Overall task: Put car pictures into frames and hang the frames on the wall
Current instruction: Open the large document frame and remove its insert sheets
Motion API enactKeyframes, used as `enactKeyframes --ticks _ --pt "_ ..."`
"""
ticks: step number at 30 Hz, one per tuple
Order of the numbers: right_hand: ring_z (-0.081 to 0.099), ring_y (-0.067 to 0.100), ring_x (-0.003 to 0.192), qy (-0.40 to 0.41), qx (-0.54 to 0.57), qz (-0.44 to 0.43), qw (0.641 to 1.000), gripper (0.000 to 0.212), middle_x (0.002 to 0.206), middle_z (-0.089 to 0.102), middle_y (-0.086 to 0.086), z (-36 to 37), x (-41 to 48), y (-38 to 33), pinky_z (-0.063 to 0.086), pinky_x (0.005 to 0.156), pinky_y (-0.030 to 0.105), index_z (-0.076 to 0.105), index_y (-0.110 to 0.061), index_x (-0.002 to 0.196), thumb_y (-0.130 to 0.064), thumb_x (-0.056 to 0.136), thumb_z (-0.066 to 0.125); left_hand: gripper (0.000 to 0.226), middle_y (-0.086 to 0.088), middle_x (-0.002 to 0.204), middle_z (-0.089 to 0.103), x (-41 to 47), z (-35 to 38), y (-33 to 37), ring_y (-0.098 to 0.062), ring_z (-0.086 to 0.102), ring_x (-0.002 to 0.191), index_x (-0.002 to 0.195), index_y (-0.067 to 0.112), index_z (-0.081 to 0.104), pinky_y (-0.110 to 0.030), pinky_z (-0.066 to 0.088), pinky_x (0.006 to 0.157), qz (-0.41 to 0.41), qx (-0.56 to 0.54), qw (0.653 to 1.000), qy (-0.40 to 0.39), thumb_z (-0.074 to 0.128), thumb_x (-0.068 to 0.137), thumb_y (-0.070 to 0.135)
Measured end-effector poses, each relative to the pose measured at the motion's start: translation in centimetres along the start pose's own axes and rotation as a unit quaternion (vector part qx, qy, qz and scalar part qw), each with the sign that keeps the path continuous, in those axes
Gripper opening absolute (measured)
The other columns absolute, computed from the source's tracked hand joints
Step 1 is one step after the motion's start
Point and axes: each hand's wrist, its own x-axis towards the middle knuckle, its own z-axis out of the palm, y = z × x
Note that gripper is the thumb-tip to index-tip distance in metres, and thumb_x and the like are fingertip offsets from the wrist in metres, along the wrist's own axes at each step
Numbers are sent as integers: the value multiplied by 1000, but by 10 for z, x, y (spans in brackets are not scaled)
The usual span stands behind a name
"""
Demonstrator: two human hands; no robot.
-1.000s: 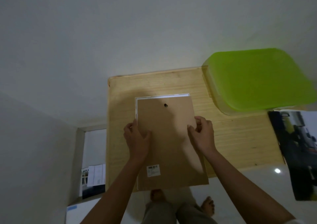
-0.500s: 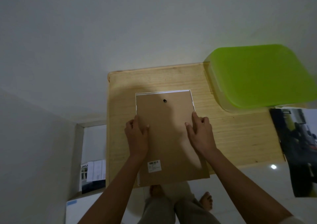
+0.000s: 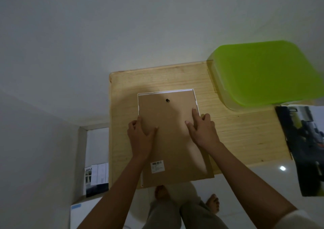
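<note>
The backing (image 3: pixel 168 141) sits slightly askew on the face-down frame (image 3: pixel 164 92): a white strip shows along the far and left sides, while the near right corner juts past. Pressed down like this, I judge it could jam on the rim or bend instead of dropping into the recess. Both also overhang the near edge of the table (image 3: pixel 245 137), so a hard push there could tip them toward the floor. The car picture (image 3: pixel 305 149) lies well apart at the table's right end, hanging partly off it.

The left hand (image 3: pixel 140 137) holds the backing's left edge, thumb flat on top, fingers curled at the side. The right hand (image 3: pixel 201 132) presses near the right edge with straight forefinger and thumb, clasping nothing, its other fingers folded beside the edge
</note>
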Motion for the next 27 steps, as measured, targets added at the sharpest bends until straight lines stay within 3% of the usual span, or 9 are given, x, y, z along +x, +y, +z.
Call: enactKeyframes --ticks 7,13,19,23,27 --pt "45 40 104 -15 -12 7 1000 66 123 38 20 0 3 0 40 90 43 15 -31 146 -54 90 41 73 -10 128 37 4 3 3 -24 34 120 137 14 36 -29 31 92 1 8 1000 1 70 77 39" --pt "38 31 107 -19 37 -15 999 81 116 36 18 0 -10 9 36 91 34 18 -26 146 -57 82 55 74 -11 132 36 2 2 1 -26 33 121 139 14 32 -35 35 95 11 30 999 -1 66 80 43" --pt "29 26 125 -37 73 -60 995 77 139 28 15 -2 -37 27 25 100 25 27 -19 145 -43 82 64 74 -9 140 32 -15 -6 -8 -24 29 127 142 17 25 -38 35 100 42 50 997 -34 60 84 46" --pt "24 27 132 -63 74 -84 992 83 148 23 12 -5 -53 30 22 108 29 27 -19 145 -41 77 70 88 -5 145 28 -51 -18 -25 -21 25 132 145 21 20 -42 31 107 52 76 994 -67 60 77 59" --pt "16 26 139 -107 79 -90 987 101 154 13 9 -6 -69 38 19 113 32 21 -20 147 -44 67 78 109 -2 148 26 -94 -28 -43 -19 22 135 146 21 17 -42 27 111 38 84 992 -82 49 58 78"
